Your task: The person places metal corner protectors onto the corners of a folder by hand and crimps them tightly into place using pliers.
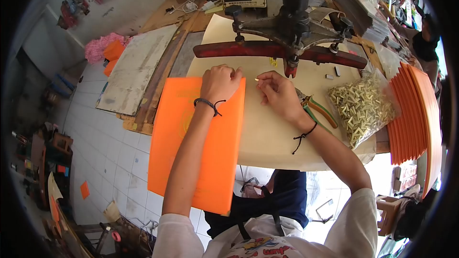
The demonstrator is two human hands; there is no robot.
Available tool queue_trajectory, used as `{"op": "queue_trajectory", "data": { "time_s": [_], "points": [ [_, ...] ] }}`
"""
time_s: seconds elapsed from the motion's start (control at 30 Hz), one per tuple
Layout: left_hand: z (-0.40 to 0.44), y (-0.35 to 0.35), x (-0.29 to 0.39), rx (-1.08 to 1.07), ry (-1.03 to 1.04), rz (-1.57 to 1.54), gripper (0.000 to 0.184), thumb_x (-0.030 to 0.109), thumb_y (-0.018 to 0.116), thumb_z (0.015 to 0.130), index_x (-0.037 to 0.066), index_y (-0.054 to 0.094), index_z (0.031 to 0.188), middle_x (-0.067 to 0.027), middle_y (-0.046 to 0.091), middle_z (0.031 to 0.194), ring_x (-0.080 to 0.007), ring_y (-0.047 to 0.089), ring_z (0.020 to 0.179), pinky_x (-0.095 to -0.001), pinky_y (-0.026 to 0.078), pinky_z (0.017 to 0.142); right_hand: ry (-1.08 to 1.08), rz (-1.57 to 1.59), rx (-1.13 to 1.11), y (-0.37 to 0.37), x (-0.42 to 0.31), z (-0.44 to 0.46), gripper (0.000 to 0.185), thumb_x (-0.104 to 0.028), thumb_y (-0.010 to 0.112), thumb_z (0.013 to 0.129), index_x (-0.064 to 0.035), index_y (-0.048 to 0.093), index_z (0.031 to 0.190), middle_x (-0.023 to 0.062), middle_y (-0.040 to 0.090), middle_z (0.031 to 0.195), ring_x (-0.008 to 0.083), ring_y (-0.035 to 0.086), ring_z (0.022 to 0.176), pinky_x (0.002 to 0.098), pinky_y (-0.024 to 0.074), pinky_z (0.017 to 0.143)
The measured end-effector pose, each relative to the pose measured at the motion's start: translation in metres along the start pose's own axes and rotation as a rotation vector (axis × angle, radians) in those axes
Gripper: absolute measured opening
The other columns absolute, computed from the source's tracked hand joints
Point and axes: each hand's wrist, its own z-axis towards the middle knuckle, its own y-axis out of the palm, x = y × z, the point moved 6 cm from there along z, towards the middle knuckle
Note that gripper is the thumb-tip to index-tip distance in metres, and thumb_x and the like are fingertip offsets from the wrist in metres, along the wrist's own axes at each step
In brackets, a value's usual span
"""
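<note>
Right hand (279,96): fingertips pinched on brass piece (257,80). Left hand (221,82): fingers curled on orange cover (221,143), left of pinch. Corner well below fingers apparently capped; upper (beside fingers) seemingly bare. Judged part-done.

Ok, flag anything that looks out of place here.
An orange piece lies on the tiled floor, away from the orange stack. On the table, small pieces lie loose outside the bag of metal bits.
</note>
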Motion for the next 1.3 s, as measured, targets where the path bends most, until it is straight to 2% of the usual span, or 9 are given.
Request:
{"op": "queue_trajectory", "data": {
  "time_s": [0.07, 0.17, 0.23, 0.3, 0.43, 0.57, 0.83, 1.13, 1.3],
  "points": [
    [-0.001, 0.0, 0.003, -0.002, -0.067, 0.035, 0.044, 0.031, 0.055, 0.094, -0.004, 0.065, 0.068, -0.0218, 0.065, 0.072, -0.0416, 0.063, 0.069, -0.049, 0.051, 0.068, -0.004, -0.01, -0.001, 0.0, -0.001, 0.002, 0.021, -0.004, 0.052, 0.095, 0.0092, 0.057, 0.112, 0.0071, 0.064, 0.086, 0.0101, 0.061, 0.063, 0.025, 0.0539, 0.057],
    [-0.004, 0.015, 0.018, 0.053, 0.002, 0.011, 0.043, 0.03, 0.054, 0.094, -0.004, 0.067, 0.071, -0.0245, 0.065, 0.075, -0.0432, 0.064, 0.072, -0.0503, 0.051, 0.069, 0.018, -0.001, 0.012, 0.0, -0.001, 0.0, 0.021, -0.005, 0.05, 0.097, 0.0087, 0.057, 0.113, 0.0074, 0.064, 0.082, 0.0107, 0.061, 0.061, 0.0264, 0.0536, 0.056],
    [-0.004, 0.023, 0.026, -0.005, -0.003, 0.004, 0.042, 0.029, 0.053, 0.095, -0.004, 0.069, 0.075, -0.0246, 0.066, 0.078, -0.0434, 0.064, 0.075, -0.0498, 0.052, 0.071, 0.037, 0.083, 0.036, 0.0, -0.003, -0.001, 0.022, -0.005, 0.049, 0.099, 0.0084, 0.056, 0.114, 0.0075, 0.063, 0.078, 0.011, 0.061, 0.06, 0.0275, 0.0529, 0.055],
    [0.001, 0.026, 0.028, -0.051, 0.009, -0.005, 0.041, 0.029, 0.053, 0.095, -0.003, 0.069, 0.075, -0.0246, 0.066, 0.079, -0.0432, 0.065, 0.076, -0.0493, 0.053, 0.071, 0.013, 0.026, 0.021, -0.002, -0.002, 0.0, 0.022, -0.006, 0.048, 0.1, 0.0084, 0.055, 0.115, 0.0074, 0.062, 0.076, 0.0111, 0.061, 0.059, 0.028, 0.0528, 0.055],
    [0.006, 0.02, 0.027, -0.118, 0.136, -0.108, 0.036, 0.022, 0.052, 0.097, -0.005, 0.068, 0.079, -0.025, 0.065, 0.078, -0.0436, 0.064, 0.074, -0.0504, 0.051, 0.069, -0.011, 0.0, 0.015, -0.002, -0.003, 0.0, 0.024, -0.008, 0.048, 0.101, 0.0088, 0.055, 0.116, 0.0074, 0.061, 0.076, 0.0113, 0.061, 0.059, 0.0276, 0.0534, 0.055],
    [0.004, 0.019, 0.026, -0.081, 0.188, -0.132, 0.034, 0.02, 0.05, 0.097, -0.005, 0.067, 0.081, -0.0234, 0.065, 0.079, -0.0429, 0.063, 0.075, -0.0498, 0.049, 0.069, 0.042, 0.015, 0.025, -0.003, -0.003, 0.001, 0.024, -0.008, 0.048, 0.101, 0.0095, 0.056, 0.115, 0.0072, 0.061, 0.077, 0.0115, 0.062, 0.059, 0.0273, 0.0538, 0.055],
    [-0.002, 0.019, 0.021, -0.265, 0.297, -0.23, 0.026, 0.018, 0.046, 0.098, -0.002, 0.062, 0.093, -0.0169, 0.063, 0.092, -0.037, 0.06, 0.089, -0.0457, 0.047, 0.077, 0.064, 0.009, 0.009, -0.003, 0.0, 0.002, 0.025, -0.009, 0.049, 0.101, 0.0102, 0.056, 0.116, 0.0098, 0.065, 0.082, 0.0131, 0.065, 0.063, 0.0265, 0.055, 0.058],
    [-0.005, 0.011, 0.024, -0.223, 0.346, -0.295, 0.024, 0.016, 0.046, 0.098, -0.003, 0.058, 0.09, -0.0168, 0.061, 0.087, -0.0377, 0.059, 0.083, -0.0447, 0.046, 0.072, 0.135, 0.006, 0.003, -0.001, -0.001, 0.0, 0.024, -0.009, 0.05, 0.102, 0.0092, 0.058, 0.114, 0.0095, 0.065, 0.084, 0.0134, 0.064, 0.07, 0.0266, 0.055, 0.062],
    [-0.005, 0.009, 0.026, -0.248, 0.344, -0.235, 0.027, 0.018, 0.043, 0.099, -0.001, 0.06, 0.089, -0.0161, 0.063, 0.09, -0.0385, 0.061, 0.082, -0.0475, 0.049, 0.075, 0.137, -0.012, 0.018, -0.001, -0.005, -0.001, 0.024, -0.012, 0.054, 0.101, 0.0087, 0.061, 0.112, 0.0081, 0.066, 0.082, 0.0124, 0.064, 0.071, 0.0263, 0.0547, 0.063]
  ]
}}
